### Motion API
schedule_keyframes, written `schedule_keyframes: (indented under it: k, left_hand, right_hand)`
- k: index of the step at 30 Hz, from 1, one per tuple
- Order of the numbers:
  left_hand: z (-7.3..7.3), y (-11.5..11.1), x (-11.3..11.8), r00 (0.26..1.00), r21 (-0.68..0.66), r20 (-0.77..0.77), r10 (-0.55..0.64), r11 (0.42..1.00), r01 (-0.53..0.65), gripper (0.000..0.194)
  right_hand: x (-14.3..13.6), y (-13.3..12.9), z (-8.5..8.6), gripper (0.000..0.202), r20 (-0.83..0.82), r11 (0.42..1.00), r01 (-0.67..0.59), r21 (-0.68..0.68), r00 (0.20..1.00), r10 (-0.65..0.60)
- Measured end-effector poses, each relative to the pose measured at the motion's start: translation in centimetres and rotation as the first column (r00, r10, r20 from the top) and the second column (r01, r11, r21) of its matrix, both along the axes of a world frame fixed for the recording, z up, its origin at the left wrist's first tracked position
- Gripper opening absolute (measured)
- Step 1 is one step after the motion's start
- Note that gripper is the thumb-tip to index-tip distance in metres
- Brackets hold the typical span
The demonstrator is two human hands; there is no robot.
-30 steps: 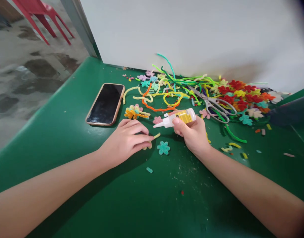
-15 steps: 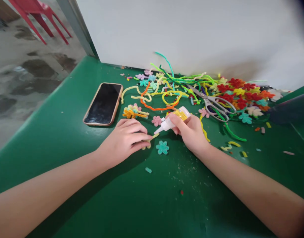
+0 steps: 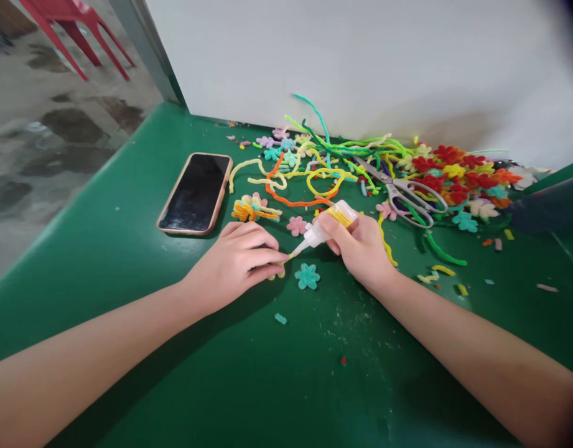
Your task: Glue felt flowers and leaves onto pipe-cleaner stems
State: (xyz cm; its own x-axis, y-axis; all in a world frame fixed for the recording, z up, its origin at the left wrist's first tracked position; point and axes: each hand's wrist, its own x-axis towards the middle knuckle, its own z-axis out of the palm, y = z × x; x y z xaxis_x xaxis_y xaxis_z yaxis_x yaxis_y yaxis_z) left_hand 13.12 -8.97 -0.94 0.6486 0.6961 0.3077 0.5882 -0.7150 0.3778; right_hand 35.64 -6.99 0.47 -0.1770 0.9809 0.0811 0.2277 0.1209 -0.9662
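Observation:
My left hand (image 3: 239, 261) is closed on a pale yellow pipe-cleaner flower (image 3: 279, 272), mostly hidden beneath the fingers, with a short stem end poking out to the right. My right hand (image 3: 361, 246) grips a white glue bottle (image 3: 337, 218) with a yellow label, tilted down to the left. Its narrow nozzle meets the pale yellow stem end at the left fingertips. Just right of those fingertips lies a turquoise pipe-cleaner flower (image 3: 307, 276). A pink flower (image 3: 296, 226) rests behind the nozzle, and a layered orange, yellow and pink flower (image 3: 253, 208) sits behind my left hand.
A phone (image 3: 195, 194) lies at the left. Scissors (image 3: 402, 190) rest on loose pipe cleaners (image 3: 346, 149) near the white wall (image 3: 351, 56). Several colourful flowers (image 3: 454, 171) are heaped at the right. Cut scraps (image 3: 442, 270) dot the green tabletop (image 3: 211, 386).
The glue bottle's nozzle has dipped slightly down and left, onto the pale yellow stem end. My left hand stays nearly still, and the view has shifted a little.

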Motion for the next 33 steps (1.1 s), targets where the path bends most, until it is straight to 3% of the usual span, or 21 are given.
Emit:
schedule_keyframes:
  k: [9, 16, 22, 27, 33]
  left_hand:
    - [0.1, 0.0, 0.0, 1.0, -0.016, 0.007, -0.002, 1.0, 0.002, 0.015]
    - [0.1, 0.0, 0.0, 1.0, -0.017, 0.016, -0.002, 1.0, 0.002, 0.015]
    - [0.3, 0.0, 0.1, 1.0, -0.034, 0.001, -0.01, 0.999, 0.01, 0.013]
    - [0.4, -0.1, 0.1, 1.0, -0.035, 0.011, -0.007, 0.999, 0.008, 0.013]
    - [0.3, 0.0, 0.1, 1.0, -0.035, 0.012, -0.003, 0.999, 0.004, 0.012]
  right_hand:
    - [-0.1, -0.4, -0.6, 0.032, -0.166, 0.987, 0.158, 0.038, 0.975, -0.15]
    - [-0.1, -0.5, 0.0, 0.032, -0.091, 0.992, 0.09, 0.086, 0.992, -0.082]
    - [-0.1, -0.2, 0.2, 0.036, -0.028, 0.999, 0.05, -0.002, 0.998, -0.05]
    - [0.0, -0.1, 0.3, 0.04, 0.002, 0.998, 0.061, 0.028, 0.998, -0.061]
    - [0.1, 0.0, 0.3, 0.046, 0.064, 0.999, 0.044, -0.026, 0.997, -0.043]
